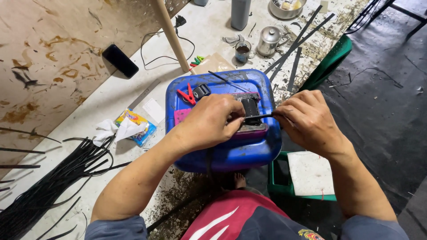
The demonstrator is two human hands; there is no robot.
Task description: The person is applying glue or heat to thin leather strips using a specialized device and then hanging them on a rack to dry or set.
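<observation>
A thin black strip (260, 117) is pinched by the right hand (307, 122) and pressed by the closed left hand (211, 122) atop the blue plastic drum (231, 153); a slackened pinch could probably let it slip.

The scene is viewed from one head-worn camera, aimed steeply downward and close above the blue canister (222, 151) and the counter (111, 95).
</observation>
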